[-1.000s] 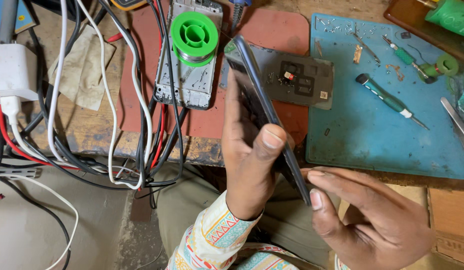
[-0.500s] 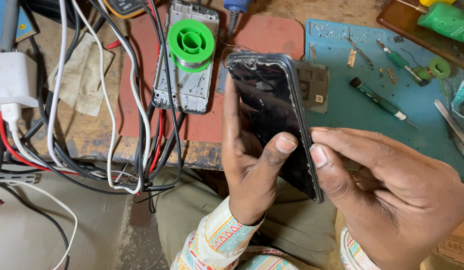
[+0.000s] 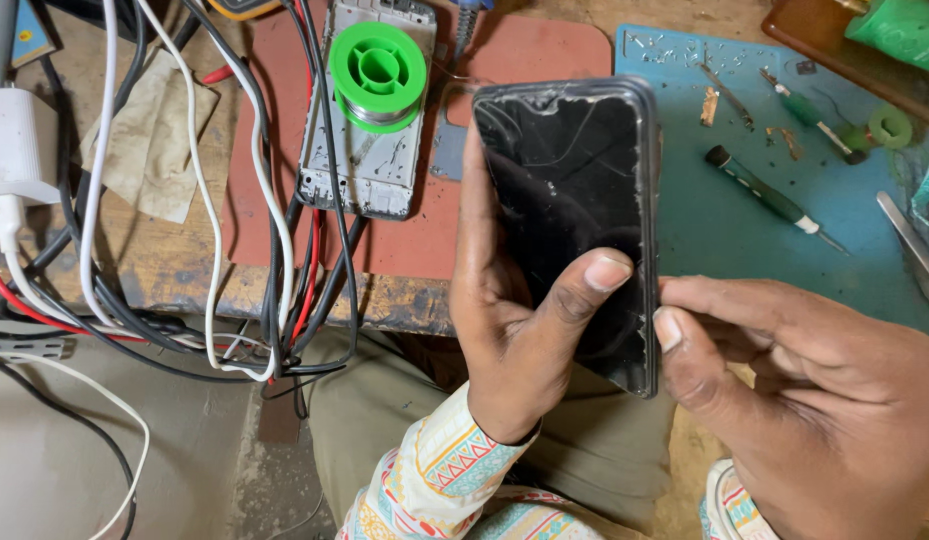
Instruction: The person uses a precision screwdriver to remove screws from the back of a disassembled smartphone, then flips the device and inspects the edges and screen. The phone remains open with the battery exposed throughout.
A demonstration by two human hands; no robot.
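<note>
Black smartphone (image 3: 570,210) with a cracked, dark screen, held upright above the edge of a cluttered wooden workbench (image 3: 175,265), screen facing up toward the wearer. The left hand (image 3: 515,330) wraps around it from behind and below, fingers along the phone's left edge and the thumb pressed flat across the lower part of the glass. The right hand (image 3: 795,400) comes in from the right side; its thumb tip touches the phone's lower right edge, with the other fingers curled loosely behind. It pinches nothing else.

Behind the phone lies a reddish-brown mat (image 3: 545,55), and on it a bare metal phone frame (image 3: 360,150) with a green solder spool (image 3: 378,72) resting on its upper half. To the right is a blue work mat (image 3: 735,240) carrying a green-handled screwdriver (image 3: 770,198), a thinner screwdriver (image 3: 805,112) and small scattered parts. On the left, a tangle of white, black and red cables (image 3: 215,270) hangs over the bench edge near a white charger block (image 3: 20,145). Patterned sleeves (image 3: 455,480) cover both wrists.
</note>
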